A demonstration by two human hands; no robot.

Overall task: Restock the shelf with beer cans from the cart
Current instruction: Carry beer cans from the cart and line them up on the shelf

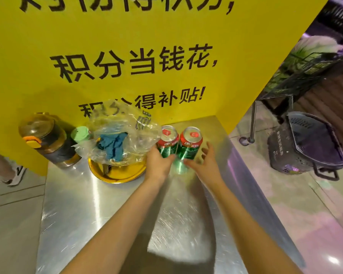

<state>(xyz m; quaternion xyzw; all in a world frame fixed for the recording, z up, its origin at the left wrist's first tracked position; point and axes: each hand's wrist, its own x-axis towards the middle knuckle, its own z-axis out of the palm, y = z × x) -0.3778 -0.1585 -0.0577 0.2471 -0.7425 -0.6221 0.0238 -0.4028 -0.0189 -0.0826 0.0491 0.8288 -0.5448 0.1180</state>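
Two beer cans stand upright and touching at the far right corner of the steel tabletop (111,204), against the yellow board. The left hand (158,163) grips the left can (167,142), fingers curled round its base. The right hand (204,161) hovers just beside the right can (189,144), fingers spread and released. This looks like the placing step; next, letting go cleanly without tipping either can.

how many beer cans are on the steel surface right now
2. Both stand upright side by side near the yellow sign: the left can in the left hand's grip, the right can beside the open right hand. None shows behind the plastic bag, though it could hide one.
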